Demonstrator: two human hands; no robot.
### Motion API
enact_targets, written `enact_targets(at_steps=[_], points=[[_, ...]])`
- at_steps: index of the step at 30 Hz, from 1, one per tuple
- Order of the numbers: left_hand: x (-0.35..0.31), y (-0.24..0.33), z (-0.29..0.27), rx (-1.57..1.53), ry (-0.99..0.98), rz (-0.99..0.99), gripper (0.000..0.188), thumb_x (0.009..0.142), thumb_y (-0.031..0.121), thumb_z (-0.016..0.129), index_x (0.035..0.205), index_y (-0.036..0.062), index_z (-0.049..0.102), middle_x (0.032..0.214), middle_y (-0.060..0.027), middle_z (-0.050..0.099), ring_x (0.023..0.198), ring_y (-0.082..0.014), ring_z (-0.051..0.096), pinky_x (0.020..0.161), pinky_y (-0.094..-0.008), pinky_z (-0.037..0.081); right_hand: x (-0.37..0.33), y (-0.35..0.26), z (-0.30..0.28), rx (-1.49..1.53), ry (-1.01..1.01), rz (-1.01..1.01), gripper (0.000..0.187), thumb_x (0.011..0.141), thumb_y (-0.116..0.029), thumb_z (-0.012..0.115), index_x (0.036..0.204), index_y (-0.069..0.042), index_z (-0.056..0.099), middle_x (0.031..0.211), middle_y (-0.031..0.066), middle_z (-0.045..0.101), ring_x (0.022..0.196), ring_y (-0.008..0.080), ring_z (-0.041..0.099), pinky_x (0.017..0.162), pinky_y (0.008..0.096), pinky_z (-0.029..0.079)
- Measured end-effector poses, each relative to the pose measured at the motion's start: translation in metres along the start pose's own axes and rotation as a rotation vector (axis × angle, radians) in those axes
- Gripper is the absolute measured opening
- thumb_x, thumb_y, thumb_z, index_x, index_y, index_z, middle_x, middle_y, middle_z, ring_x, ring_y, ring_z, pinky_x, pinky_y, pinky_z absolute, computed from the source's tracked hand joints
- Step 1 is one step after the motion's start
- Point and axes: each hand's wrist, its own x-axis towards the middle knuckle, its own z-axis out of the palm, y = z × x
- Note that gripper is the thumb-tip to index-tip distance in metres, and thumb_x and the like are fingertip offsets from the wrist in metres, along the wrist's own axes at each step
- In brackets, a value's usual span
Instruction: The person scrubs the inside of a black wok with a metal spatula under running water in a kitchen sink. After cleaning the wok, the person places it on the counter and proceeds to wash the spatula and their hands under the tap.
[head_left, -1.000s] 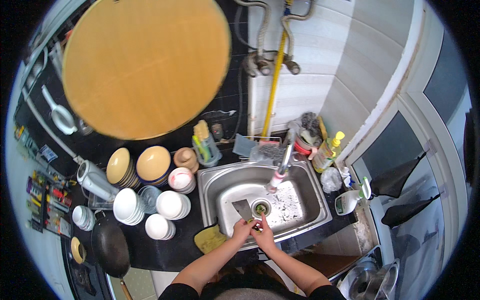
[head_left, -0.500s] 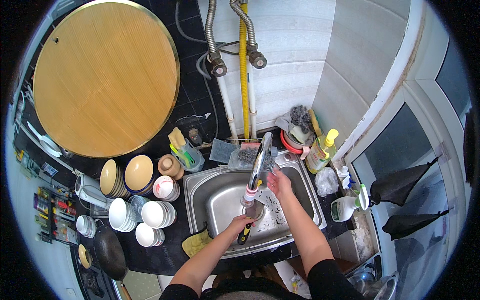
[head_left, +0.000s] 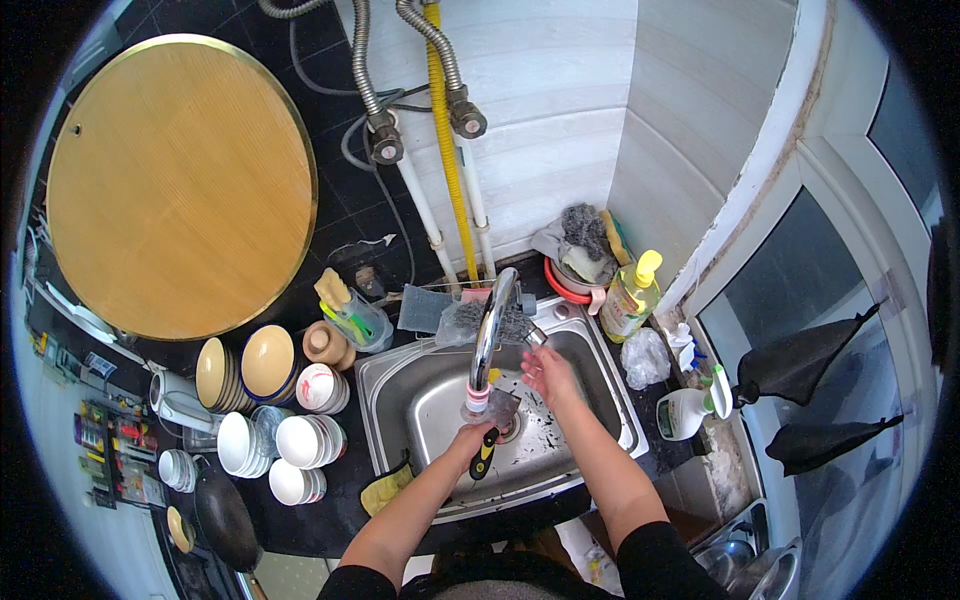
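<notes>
In the sink, my left hand (head_left: 468, 446) is closed around a scraper-like tool with a black-and-yellow handle (head_left: 484, 455). Its flat, broad blade (head_left: 503, 408) lies just below the mouth of the chrome faucet (head_left: 489, 330), where water seems to run over it. My right hand (head_left: 552, 378) is raised at the faucet's side lever (head_left: 535, 336), fingers apart and fingertips close to it; whether they touch I cannot tell. Dark scraps are scattered on the bottom of the steel sink (head_left: 435, 405), around the drain.
Stacked white bowls (head_left: 300, 443) and cream bowls (head_left: 268, 362) crowd the left counter, with a wok (head_left: 226, 517) beyond. A yellow-green cloth (head_left: 385, 489) hangs by the sink's left corner. On the right stand a dish-soap bottle (head_left: 630, 297) and a spray bottle (head_left: 685, 411).
The view has shifted and tilted a little. The tool's blade now shows more plainly under the faucet, its handle tipped. My right hand stays near the lever.
</notes>
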Motion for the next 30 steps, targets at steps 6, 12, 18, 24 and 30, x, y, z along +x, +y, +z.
enact_targets(at_steps=[6, 12, 18, 24, 30], points=[[0.001, 0.006, 0.005, -0.058, 0.034, -0.02, 0.03, 0.087, 0.03, 0.043, 0.093, 0.0063, 0.061, 0.072, -0.0029, 0.06, 0.058, -0.0115, 0.051, 0.049, -0.0235, 0.04, -0.007, 0.031, -0.018, -0.245, 0.113, -0.142, 0.053, 0.076, -0.02, 0.063, 0.121, -0.005, 0.039, 0.096, 0.0063, 0.056, 0.08, 0.0135, 0.053, 0.067, 0.0278, 0.045], [-0.002, 0.002, -0.003, -0.11, -0.041, -0.094, 0.03, 0.087, 0.028, 0.041, 0.092, 0.0042, 0.06, 0.072, -0.0036, 0.059, 0.059, -0.0127, 0.052, 0.051, -0.0244, 0.041, -0.015, 0.08, -0.034, -1.068, 0.135, -0.438, 0.095, 0.05, -0.042, 0.079, 0.12, 0.008, 0.04, 0.107, 0.0214, 0.053, 0.099, 0.0284, 0.053, 0.083, 0.0312, 0.043], [-0.01, -0.001, -0.009, -0.063, -0.087, -0.04, 0.026, 0.085, 0.022, 0.042, 0.086, 0.0001, 0.056, 0.072, -0.0067, 0.058, 0.06, -0.014, 0.053, 0.052, -0.0252, 0.042, -0.014, 0.089, -0.017, -1.237, 0.055, -0.374, 0.074, 0.052, -0.048, 0.076, 0.102, 0.003, 0.054, 0.088, 0.0157, 0.061, 0.08, 0.0242, 0.06, 0.071, 0.0307, 0.047], [-0.02, -0.005, -0.017, -0.067, -0.082, 0.0, 0.02, 0.084, 0.018, 0.047, 0.079, -0.0002, 0.052, 0.073, -0.0096, 0.059, 0.062, -0.015, 0.055, 0.057, -0.0254, 0.044, -0.017, 0.071, 0.009, -1.045, 0.085, -0.102, 0.048, 0.06, -0.044, 0.072, 0.083, -0.004, 0.058, 0.073, 0.0111, 0.061, 0.062, 0.0215, 0.057, 0.058, 0.0321, 0.044], [-0.018, -0.002, -0.026, 0.008, -0.002, 0.021, 0.021, 0.083, 0.021, 0.047, 0.083, 0.0025, 0.058, 0.073, -0.005, 0.06, 0.06, -0.0116, 0.052, 0.057, -0.0228, 0.04, -0.023, 0.088, 0.013, -1.175, -0.009, -0.59, 0.025, 0.077, -0.022, 0.058, 0.09, 0.0, 0.058, 0.083, 0.0174, 0.061, 0.075, 0.0279, 0.06, 0.07, 0.0334, 0.046]])
